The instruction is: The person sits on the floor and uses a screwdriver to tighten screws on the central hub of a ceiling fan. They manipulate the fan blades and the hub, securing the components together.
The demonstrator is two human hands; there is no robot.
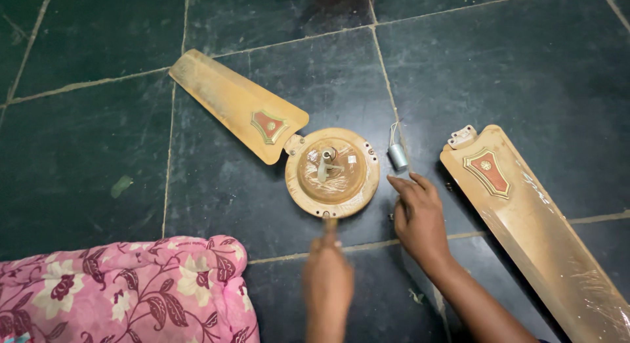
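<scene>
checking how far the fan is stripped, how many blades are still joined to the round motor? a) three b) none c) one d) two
c: only the blade at upper left meets the motor; the other blade lies apart on the floor, beyond the right hand.

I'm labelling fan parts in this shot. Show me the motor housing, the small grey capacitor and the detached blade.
motor housing (pixel 357 192), head view, on its tan outer rim.
grey capacitor (pixel 398 156), head view, on the cylinder body.
detached blade (pixel 545 244), head view, on its bare middle surface, right of the hands.
</scene>
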